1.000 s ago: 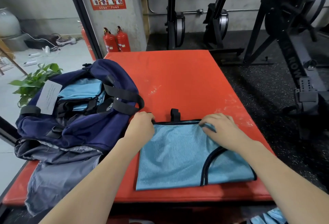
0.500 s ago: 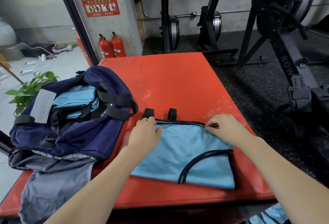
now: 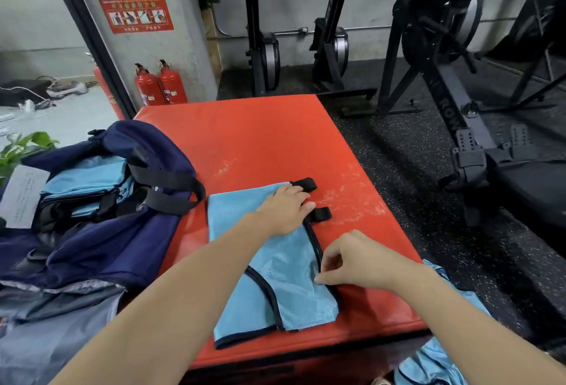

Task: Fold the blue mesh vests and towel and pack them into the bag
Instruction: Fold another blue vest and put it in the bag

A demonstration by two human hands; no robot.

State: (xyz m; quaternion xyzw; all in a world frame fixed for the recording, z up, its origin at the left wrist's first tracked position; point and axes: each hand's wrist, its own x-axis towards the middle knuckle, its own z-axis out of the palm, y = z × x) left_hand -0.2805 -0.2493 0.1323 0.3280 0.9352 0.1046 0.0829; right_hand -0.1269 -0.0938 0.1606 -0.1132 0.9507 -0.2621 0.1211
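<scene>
1. Left hand point(image 3: 286, 210): laid flat, fingers straight and spread, pressing on the far part of the blue mesh vest point(image 3: 269, 265); fingertips reach its right-hand edge between two black strap tabs point(image 3: 306, 184).
2. Right hand point(image 3: 352, 259): fingers curled, thumb and forefinger pinching the black-trimmed right edge of the vest, nearer than the left hand.
3. Blue mesh vest: light blue, black binding, folded into a long panel lying flat on the red padded mat point(image 3: 260, 142), running from mid-mat to the near edge; a curved black seam crosses its near half.
4. Navy duffel bag point(image 3: 101, 231): open, on the left part of the mat, just beside the vest; black webbing handles point(image 3: 171, 182) fall over its right side.
5. Folded blue vests point(image 3: 85, 174): stacked inside the bag opening.
6. White tag point(image 3: 23, 196): at the bag's left rim.
7. Grey fabric point(image 3: 58, 323): spread below the bag at the near left.
8. Loose blue mesh fabric point(image 3: 435, 357): off the mat, lower right, partly behind the right forearm.
9. Surroundings: two red fire extinguishers point(image 3: 160, 84) by a pillar, black exercise machines point(image 3: 444, 47) on speckled flooring, green plant point(image 3: 21, 148) at far left.
</scene>
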